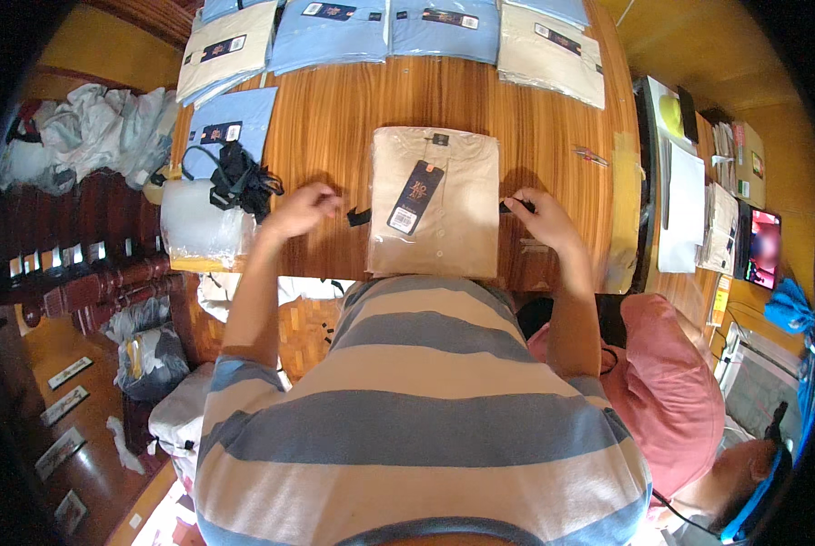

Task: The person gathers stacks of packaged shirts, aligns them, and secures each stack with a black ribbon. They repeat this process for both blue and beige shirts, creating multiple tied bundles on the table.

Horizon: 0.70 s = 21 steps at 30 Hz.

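Note:
A folded beige shirt (466,209) in a clear plastic bag lies flat on the wooden table in front of me, with a dark hang tag (414,197) on its front. A strip of black ribbon (360,217) sticks out from under the shirt's left side, and more black shows at its right edge. My right hand (544,218) pinches that right end between thumb and fingers. Just left of the ribbon's other end, my left hand (305,211) hovers with fingers bent and slightly apart, not touching it. What lies beneath the shirt is hidden.
Bagged blue shirts (330,32) and beige shirts (553,55) line the far edge. A bundle of black ribbons (242,182) lies at left beside a clear plastic stack (202,227). Small snips (591,156) rest at right. A person in a pink top (667,391) sits close on my right.

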{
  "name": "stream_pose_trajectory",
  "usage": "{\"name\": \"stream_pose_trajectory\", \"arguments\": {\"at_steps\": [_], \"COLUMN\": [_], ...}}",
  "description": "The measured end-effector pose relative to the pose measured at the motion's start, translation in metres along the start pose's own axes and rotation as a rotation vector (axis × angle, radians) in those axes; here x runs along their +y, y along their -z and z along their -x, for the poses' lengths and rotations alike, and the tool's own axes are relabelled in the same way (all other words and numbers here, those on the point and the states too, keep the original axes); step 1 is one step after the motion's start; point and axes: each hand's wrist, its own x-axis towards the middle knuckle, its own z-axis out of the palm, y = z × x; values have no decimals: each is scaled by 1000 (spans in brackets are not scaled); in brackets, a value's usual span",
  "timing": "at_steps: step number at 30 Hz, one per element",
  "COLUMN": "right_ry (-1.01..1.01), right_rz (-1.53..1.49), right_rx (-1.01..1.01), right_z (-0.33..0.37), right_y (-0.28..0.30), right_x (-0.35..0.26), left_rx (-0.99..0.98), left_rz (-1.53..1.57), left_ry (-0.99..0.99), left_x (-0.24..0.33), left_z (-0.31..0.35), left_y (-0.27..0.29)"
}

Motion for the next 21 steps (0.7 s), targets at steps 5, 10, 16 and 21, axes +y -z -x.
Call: {"name": "stream_pose_trajectory", "arguments": {"at_steps": [5, 10, 16, 21], "right_ry": [-59, -64, 35, 246], "right_rz": [-11, 97, -104, -163], "right_rx": [-14, 73, 101, 165], "right_z": [0, 14, 14, 15], "right_y": [-11, 5, -4, -10], "right_x": [10, 17, -42, -70], "left_rx": [110, 730, 489, -143], "left_rz": [-536, 215, 597, 364], "left_ry": [156, -64, -669, -400], "left_x": [55, 12, 113, 198], "left_z": [2, 7, -1, -19], "left_y": [-43, -9, -10, -66]}}
